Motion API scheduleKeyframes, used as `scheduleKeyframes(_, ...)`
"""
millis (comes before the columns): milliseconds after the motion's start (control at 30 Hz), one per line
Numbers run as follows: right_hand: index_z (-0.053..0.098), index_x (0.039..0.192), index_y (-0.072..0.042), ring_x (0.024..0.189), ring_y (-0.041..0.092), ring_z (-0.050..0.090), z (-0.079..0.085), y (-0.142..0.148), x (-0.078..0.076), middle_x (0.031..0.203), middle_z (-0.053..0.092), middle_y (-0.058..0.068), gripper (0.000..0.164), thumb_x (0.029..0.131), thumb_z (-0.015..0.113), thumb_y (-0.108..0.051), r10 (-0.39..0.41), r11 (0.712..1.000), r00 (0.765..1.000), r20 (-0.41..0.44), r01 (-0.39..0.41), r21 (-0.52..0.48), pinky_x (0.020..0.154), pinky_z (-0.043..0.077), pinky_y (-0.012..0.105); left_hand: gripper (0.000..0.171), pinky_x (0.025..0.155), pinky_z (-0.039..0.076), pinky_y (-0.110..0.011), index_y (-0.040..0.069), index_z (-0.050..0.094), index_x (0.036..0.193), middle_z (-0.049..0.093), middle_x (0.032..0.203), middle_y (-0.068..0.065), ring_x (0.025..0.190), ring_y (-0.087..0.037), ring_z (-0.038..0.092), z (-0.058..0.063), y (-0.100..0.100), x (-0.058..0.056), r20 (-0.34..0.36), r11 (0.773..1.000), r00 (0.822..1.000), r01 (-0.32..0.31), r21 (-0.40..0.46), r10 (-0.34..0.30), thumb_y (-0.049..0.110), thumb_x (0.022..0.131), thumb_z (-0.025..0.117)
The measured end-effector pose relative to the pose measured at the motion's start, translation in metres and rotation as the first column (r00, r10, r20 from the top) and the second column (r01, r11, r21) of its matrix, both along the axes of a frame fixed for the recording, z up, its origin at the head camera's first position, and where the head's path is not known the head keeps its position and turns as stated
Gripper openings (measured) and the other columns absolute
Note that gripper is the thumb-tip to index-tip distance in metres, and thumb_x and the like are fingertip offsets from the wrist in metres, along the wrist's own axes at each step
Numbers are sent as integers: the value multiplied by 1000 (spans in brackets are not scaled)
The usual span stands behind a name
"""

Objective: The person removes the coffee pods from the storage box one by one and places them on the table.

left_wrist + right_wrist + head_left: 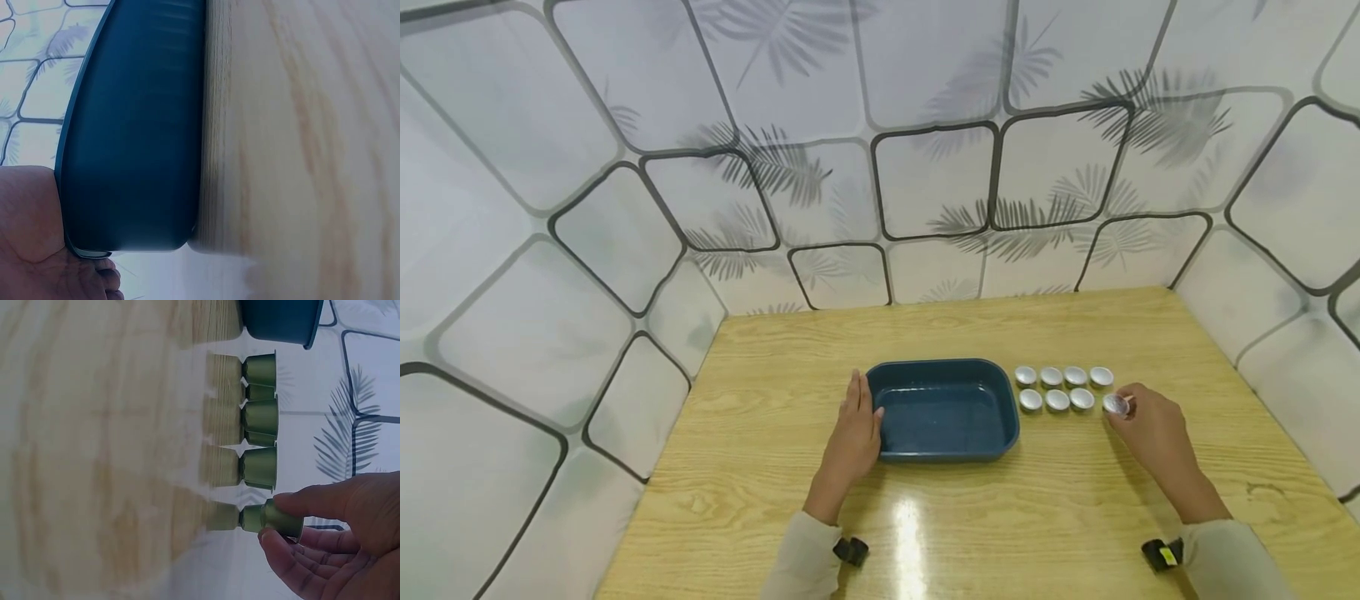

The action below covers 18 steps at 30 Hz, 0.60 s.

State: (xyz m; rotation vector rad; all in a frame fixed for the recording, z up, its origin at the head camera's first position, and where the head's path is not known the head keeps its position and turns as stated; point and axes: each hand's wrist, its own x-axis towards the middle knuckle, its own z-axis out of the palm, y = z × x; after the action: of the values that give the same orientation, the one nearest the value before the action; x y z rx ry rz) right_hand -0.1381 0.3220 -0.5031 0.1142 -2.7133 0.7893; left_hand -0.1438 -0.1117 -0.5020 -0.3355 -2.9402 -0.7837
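Observation:
My right hand pinches a coffee capsule between thumb and fingers, at the right end of the nearer row. It has green sides and a silver lid facing up. In the right wrist view, another coffee capsule shows behind the pinched one, which overlaps it. More coffee capsules stand lid up in two rows to the left of this hand. My left hand holds the left end of a dark blue rectangular dish, fingers along its outer side and thumb over the rim. Nothing lies in the dish.
Everything stands on a light wood-grain table. Patterned walls close it in at the back and on both sides. The capsule rows begin close to the dish's right end. A black strap device is on the right wrist.

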Motion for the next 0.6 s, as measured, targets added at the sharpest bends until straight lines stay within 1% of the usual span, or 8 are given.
scheduleKeyframes(167, 58, 104, 13, 67, 33, 63, -5, 2, -7, 82, 65, 26, 28, 87, 75, -2, 2, 1000, 997, 81, -2, -6, 54, 49, 44, 63, 119, 24, -56, -9, 14, 158, 7, 167, -25, 151, -41, 20, 1, -1, 0, -2, 1000, 1000, 0, 2, 0, 22, 111, 42)
scheduleKeyframes(333, 57, 107, 12, 73, 36, 64, -7, 2, -11, 88, 66, 29, 28, 89, 71, -4, -4, 1000, 990, 144, 7, -25, 58, 51, 48, 62, 119, 24, -57, -11, 14, 158, 7, 167, -26, 151, -42, 19, 2, -1, 1, -8, 1000, 1000, 10, 3, -10, 20, 111, 41)
scheduleKeyframes(600, 57, 106, 10, 77, 38, 64, -5, 1, -14, 91, 66, 29, 29, 89, 71, -7, -12, 999, 983, 185, 17, -27, 61, 51, 48, 62, 119, 23, -57, -12, 13, 158, 6, 167, -27, 152, -41, 18, 2, 0, 0, -7, 1000, 1000, 15, -4, -15, 20, 111, 41)
